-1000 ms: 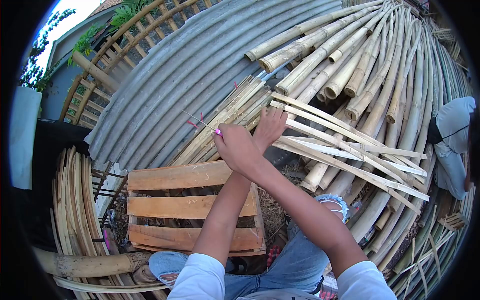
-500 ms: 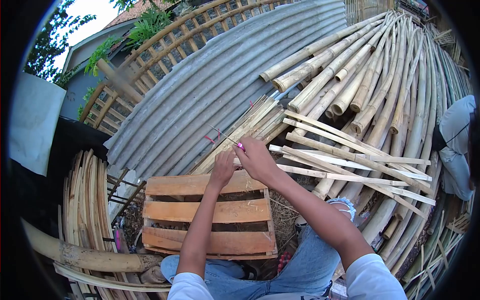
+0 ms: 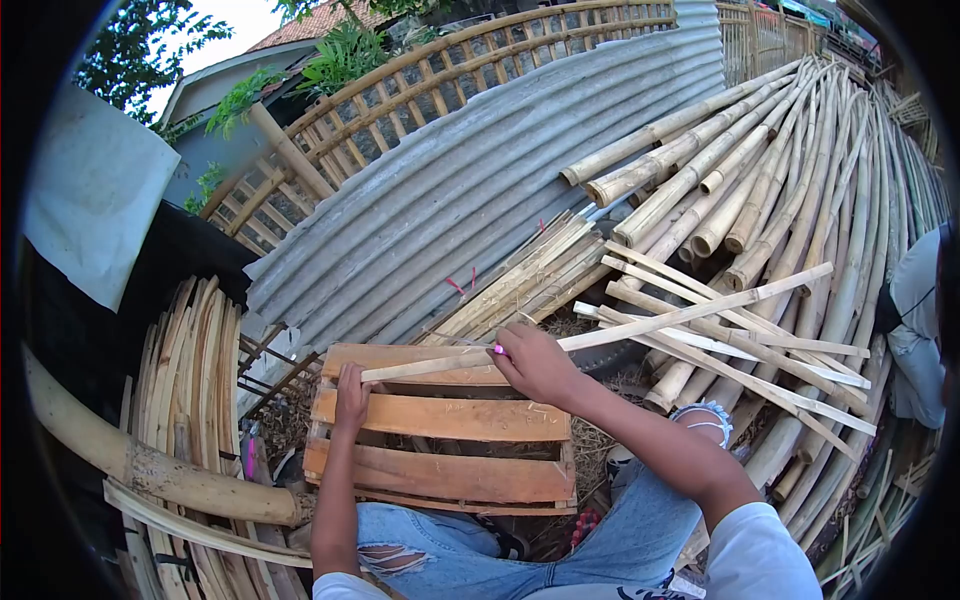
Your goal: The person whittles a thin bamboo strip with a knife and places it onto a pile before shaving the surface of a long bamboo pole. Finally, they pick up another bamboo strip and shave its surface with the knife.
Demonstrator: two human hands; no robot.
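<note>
A long pale bamboo strip (image 3: 680,318) runs slantwise above the slatted wooden crate (image 3: 440,418). Its left end is held by my left hand (image 3: 351,397), closed round it near the crate's upper left corner. My right hand (image 3: 530,362) is closed at the strip's middle, with a small pink thing (image 3: 498,349) at its fingers; the knife-like blade seen earlier is mostly hidden. Beyond the crate lies a bundle of split bamboo (image 3: 535,275) with red ties.
Bamboo poles (image 3: 740,200) fan out at the right, with loose strips across them. Corrugated sheeting (image 3: 480,170) stands behind. Upright slats (image 3: 190,380) and a thick bamboo pole (image 3: 170,480) are at the left. Another person (image 3: 915,330) is at the right edge.
My left hand has moved left and down and now holds a strip's end. The strip has come up across the crate, and my right hand has moved lower onto it. The view has shifted.
</note>
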